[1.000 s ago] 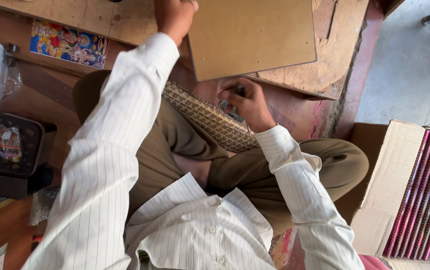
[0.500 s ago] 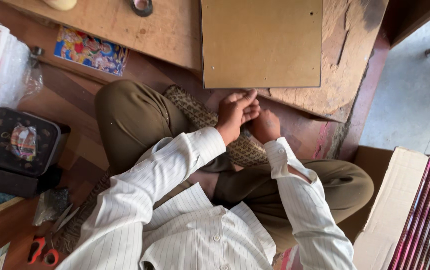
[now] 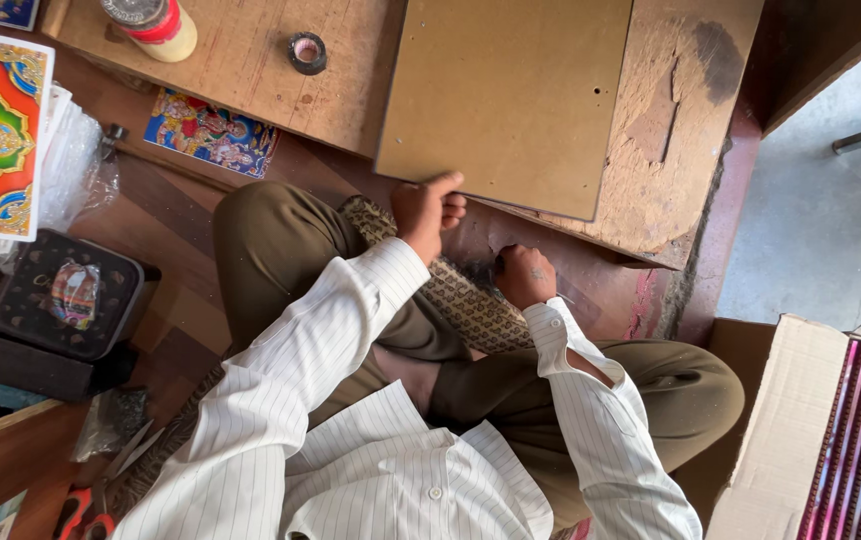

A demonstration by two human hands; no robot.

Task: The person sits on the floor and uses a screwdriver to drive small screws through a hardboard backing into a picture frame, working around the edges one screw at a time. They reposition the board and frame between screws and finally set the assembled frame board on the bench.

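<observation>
Low on the floor sits a worn wooden table [image 3: 250,70] carrying a brown board [image 3: 510,95]. Left hand [image 3: 428,212] pinches the board's near edge; right hand [image 3: 523,275] is clenched just below the table.

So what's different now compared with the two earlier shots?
The left hand, reaching up over the brown board a second ago, dropped beside the right hand, then rose again and now grips the board's near edge. The right hand has stayed low by the patterned mat, closed in a fist. The board has stayed on the wooden table.
</observation>
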